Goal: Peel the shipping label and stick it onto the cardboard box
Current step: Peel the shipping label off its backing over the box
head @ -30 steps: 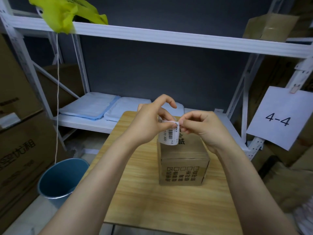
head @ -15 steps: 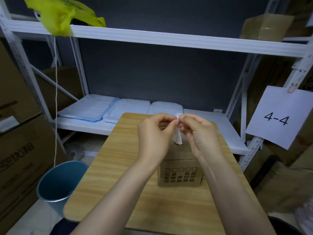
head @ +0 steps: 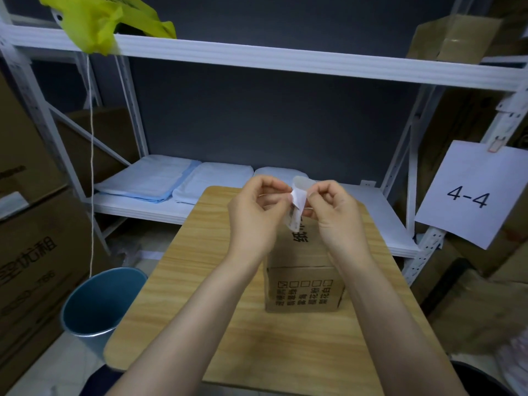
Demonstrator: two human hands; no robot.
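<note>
A small cardboard box (head: 303, 292) with printed characters stands on the wooden table (head: 200, 281), a little right of centre. Above its far end I hold a small white shipping label (head: 296, 205) between both hands. My left hand (head: 257, 212) pinches its left edge, where printed text shows. My right hand (head: 333, 212) pinches a translucent backing strip (head: 302, 182) that curls up and away from the label. The label hangs clear of the box top.
A blue bin (head: 100, 304) stands on the floor left of the table. White shelving (head: 257, 55) behind holds folded blue-white pads (head: 160, 180). Large cartons (head: 28, 252) crowd the left. A "4-4" sheet (head: 471, 192) hangs at right. A yellow bag (head: 103, 21) sits on the upper shelf.
My hands have drawn slightly apart and the backing now curls up off the label's top. One second ago the label was held flat, facing me, over the box.
</note>
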